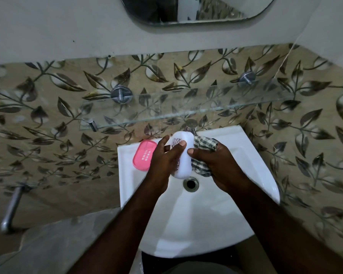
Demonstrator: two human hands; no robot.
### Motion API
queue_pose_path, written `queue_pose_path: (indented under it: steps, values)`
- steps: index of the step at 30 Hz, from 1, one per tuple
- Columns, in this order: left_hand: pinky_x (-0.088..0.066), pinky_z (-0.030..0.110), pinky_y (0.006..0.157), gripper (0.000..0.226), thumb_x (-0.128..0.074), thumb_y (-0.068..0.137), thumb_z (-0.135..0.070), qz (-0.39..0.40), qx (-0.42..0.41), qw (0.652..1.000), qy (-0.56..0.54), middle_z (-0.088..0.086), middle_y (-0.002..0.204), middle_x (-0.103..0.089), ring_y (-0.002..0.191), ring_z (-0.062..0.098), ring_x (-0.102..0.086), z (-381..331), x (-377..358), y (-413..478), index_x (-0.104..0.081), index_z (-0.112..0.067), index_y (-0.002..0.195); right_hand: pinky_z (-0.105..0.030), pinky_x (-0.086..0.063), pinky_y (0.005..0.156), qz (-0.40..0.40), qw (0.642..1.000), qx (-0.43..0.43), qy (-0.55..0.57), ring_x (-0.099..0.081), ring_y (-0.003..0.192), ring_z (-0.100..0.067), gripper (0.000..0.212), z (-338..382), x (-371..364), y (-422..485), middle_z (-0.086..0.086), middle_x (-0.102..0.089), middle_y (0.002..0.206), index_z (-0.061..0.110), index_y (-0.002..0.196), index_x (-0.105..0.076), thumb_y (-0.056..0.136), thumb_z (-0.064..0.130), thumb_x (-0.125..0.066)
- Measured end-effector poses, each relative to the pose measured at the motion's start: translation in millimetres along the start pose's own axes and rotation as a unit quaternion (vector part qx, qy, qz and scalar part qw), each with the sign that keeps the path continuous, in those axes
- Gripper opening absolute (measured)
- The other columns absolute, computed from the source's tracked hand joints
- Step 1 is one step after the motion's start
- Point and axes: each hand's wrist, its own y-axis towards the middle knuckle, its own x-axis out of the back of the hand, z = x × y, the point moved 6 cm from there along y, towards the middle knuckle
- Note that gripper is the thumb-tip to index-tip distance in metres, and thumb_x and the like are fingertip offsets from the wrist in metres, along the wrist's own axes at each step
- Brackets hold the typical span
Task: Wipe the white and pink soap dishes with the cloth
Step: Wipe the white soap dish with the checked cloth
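My left hand [162,161] grips the white soap dish [184,167] steady while my right hand [220,167], clutching the cloth [204,144], should rub firmly along every face.

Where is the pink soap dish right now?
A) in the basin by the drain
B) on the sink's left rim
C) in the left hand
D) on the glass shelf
B: the pink soap dish lies on the sink rim at left, untouched; the left hand holds the white soap dish.
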Motion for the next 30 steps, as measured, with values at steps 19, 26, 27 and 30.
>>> queue_pose_path:
  steps: [19,26,27,30]
  values:
    - [-0.057,0.035,0.086,0.06,-0.065,0.078,-0.005,0.142,-0.061,0.985,-0.081,0.01,0.124,-0.066,0.106,0.023,-0.066,-37,-9,-17,-0.051,-0.016,0.136,-0.026,-0.051,0.051,-0.138,0.97,0.078,-0.182,-0.064,0.065,-0.017,0.017,13,21,5,-0.008,-0.071,0.077,0.005,0.091,-0.065,0.079,0.003,-0.077]
    - [-0.057,0.038,0.075,0.057,-0.061,0.075,-0.016,0.132,-0.022,0.99,-0.051,0.01,0.111,-0.066,0.092,0.024,-0.066,-31,-17,-15,-0.05,-0.017,0.131,-0.021,-0.046,0.046,-0.145,0.952,0.078,-0.26,-0.062,0.059,-0.013,0.018,17,15,7,-0.004,-0.069,0.074,0.013,0.088,-0.066,0.077,0.005,-0.076]
    - [-0.059,0.037,0.073,0.058,-0.058,0.074,-0.016,0.132,-0.017,0.99,-0.053,0.011,0.11,-0.067,0.091,0.024,-0.067,-28,-16,-15,-0.051,-0.016,0.131,-0.021,-0.047,0.047,-0.145,0.951,0.076,-0.263,-0.062,0.059,-0.012,0.018,17,15,7,-0.003,-0.07,0.074,0.014,0.087,-0.066,0.077,0.005,-0.077]
    - [-0.059,0.033,0.068,0.043,-0.057,0.064,-0.018,0.146,0.011,0.985,-0.086,0.006,0.091,-0.076,0.082,0.021,-0.071,-22,-8,-14,-0.072,-0.018,0.105,-0.022,-0.05,0.05,-0.142,0.951,0.077,-0.263,-0.064,0.061,-0.011,0.02,18,15,6,0.001,-0.07,0.071,0.021,0.081,-0.066,0.075,0.007,-0.08]
